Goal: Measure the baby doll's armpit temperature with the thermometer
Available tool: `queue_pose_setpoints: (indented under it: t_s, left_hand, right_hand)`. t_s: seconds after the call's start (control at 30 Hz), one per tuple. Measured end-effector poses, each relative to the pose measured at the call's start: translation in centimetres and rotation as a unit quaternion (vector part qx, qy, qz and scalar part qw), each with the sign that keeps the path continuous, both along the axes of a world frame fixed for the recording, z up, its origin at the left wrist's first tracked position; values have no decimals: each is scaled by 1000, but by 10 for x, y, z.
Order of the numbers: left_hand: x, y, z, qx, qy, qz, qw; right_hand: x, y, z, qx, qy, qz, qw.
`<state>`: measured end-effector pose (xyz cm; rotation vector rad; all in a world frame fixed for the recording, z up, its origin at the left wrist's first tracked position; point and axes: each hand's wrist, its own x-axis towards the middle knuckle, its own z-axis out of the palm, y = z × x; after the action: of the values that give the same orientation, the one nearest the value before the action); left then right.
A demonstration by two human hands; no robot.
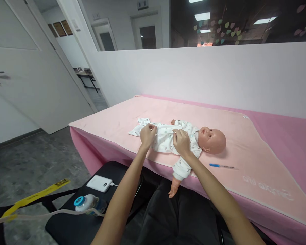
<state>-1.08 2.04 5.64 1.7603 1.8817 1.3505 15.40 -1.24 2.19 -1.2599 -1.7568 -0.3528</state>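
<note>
A baby doll [212,140] lies on its back, its head toward the right, on a pale pink cloth. It wears a white printed baby romper [164,144], whose leg ends lie loose at the left. My left hand [147,135] is closed, its fingertips pinching the romper's front near the legs. Higher up, at the doll's belly, my right hand [182,142] is also closed on the fabric. A raised fold runs between the two hands. The doll's near arm [174,187] hangs over the table edge toward me; its far hand [173,121] shows beyond the romper.
To the right of the doll lies a blue-capped pen [221,166] on the pale pink cloth [250,143]. At my left, a black chair [66,223] holds a white power bank [99,183] with a cable and a blue-capped bottle [88,203]. A white wall stands behind the table.
</note>
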Motion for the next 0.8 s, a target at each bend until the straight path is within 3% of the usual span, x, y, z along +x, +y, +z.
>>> queue_pose_setpoints:
  t_s: [0.07,0.3,0.43,0.53,0.6,0.7,0.8]
  left_hand:
    - [-1,-4,-1,42,1,7,999]
    - [5,-22,-26,79,119,-138,980]
    - [-2,-13,-22,55,110,-104,987]
    - [1,-15,-10,52,112,-61,990]
    - [11,-27,4,78,73,-80,991]
    - [36,-68,35,106,-58,-194,974]
    - [57,-129,71,100,-162,-293,937]
  right_hand:
    - [0,0,0,-1,-3,-6,1000]
    - [-2,3,-1,-24,-61,-47,997]
    - [-2,2,0,-18,-86,-74,993]
    - [-2,0,2,-16,-91,-81,992]
    - [-3,-1,3,-26,-91,-82,992]
    - [-2,-3,4,-42,-87,-87,991]
    - [0,-3,3,-38,-72,-66,995]
